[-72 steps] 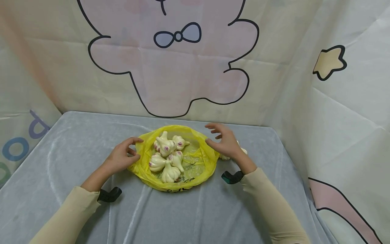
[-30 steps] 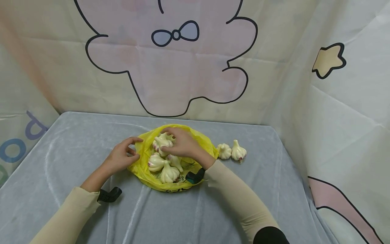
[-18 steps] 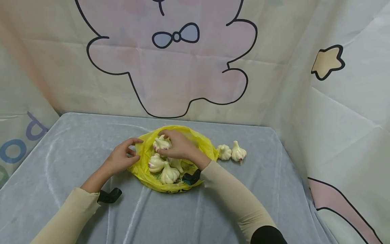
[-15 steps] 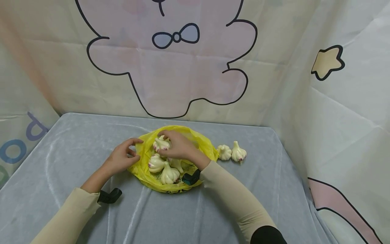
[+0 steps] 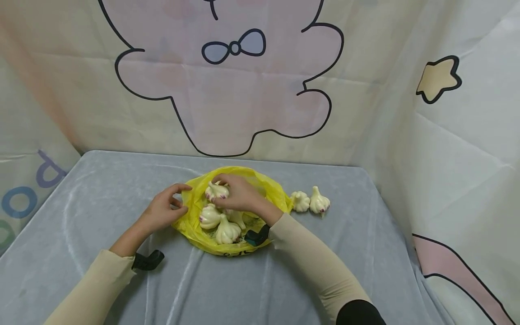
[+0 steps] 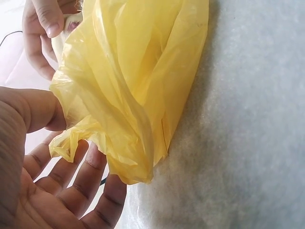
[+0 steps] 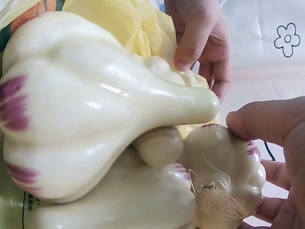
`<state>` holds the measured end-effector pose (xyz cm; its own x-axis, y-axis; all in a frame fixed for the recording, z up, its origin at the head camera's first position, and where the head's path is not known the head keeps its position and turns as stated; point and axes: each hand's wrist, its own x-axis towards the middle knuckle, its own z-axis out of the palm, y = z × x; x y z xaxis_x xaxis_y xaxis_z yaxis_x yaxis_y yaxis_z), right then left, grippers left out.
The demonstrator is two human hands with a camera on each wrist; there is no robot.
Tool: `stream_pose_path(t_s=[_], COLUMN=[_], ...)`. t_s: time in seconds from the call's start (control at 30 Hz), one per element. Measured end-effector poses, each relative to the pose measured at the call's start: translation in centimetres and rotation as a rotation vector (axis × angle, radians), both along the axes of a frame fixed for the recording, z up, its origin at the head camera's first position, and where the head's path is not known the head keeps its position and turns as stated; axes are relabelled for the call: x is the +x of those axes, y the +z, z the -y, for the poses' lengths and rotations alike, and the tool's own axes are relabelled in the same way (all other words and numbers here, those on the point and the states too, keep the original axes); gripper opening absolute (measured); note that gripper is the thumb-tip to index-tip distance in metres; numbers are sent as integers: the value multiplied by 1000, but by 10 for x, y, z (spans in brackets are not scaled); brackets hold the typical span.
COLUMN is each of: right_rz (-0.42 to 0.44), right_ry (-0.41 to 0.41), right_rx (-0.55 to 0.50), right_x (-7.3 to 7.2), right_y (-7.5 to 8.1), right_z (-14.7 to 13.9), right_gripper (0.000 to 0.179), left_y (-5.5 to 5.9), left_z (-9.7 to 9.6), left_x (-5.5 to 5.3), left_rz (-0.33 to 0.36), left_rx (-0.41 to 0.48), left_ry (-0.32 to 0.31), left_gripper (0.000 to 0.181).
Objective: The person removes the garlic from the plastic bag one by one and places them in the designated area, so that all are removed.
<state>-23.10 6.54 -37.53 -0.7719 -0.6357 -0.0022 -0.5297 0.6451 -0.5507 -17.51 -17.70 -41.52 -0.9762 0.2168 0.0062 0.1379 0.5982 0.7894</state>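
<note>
A yellow plastic bag (image 5: 273,192) lies with its mouth wide on the grey cloth. Several white garlic bulbs (image 5: 227,232) with purple marks are inside it. My right hand (image 5: 241,195) reaches over the rim and grips a garlic bulb (image 5: 215,191) at the bag's back left. In the right wrist view, thumb and fingers lie around that garlic bulb (image 7: 221,176), its roots facing the camera. My left hand (image 5: 164,208) holds the bag's left edge; in the left wrist view the bag's rim (image 6: 78,124) passes between thumb and fingers.
Two more garlic bulbs (image 5: 319,201) sit on the grey cloth (image 5: 349,234) just right of the bag. Behind the table hangs a cream curtain (image 5: 365,45) with cartoon prints, and another stretch of it closes off the right side.
From above the two bulbs on the right, my right hand has moved left into the bag and taken hold of a garlic bulb. My left hand has stayed at the bag's edge.
</note>
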Motion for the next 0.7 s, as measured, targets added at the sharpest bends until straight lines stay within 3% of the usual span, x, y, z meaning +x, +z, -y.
stream_pose_path(t_s=[0.5, 0.7], right_rz=[11, -25], right_ry=[-61, -94], right_rx=[-160, -174], right_x=[5, 7], right_y=[20, 25], right_z=[-15, -26], right_gripper=[52, 54], left_y=[0, 2], left_z=[1, 1], left_x=[1, 2], left_rz=[-18, -17], left_rx=[-7, -13], left_ry=[-1, -4], left_gripper=[51, 51])
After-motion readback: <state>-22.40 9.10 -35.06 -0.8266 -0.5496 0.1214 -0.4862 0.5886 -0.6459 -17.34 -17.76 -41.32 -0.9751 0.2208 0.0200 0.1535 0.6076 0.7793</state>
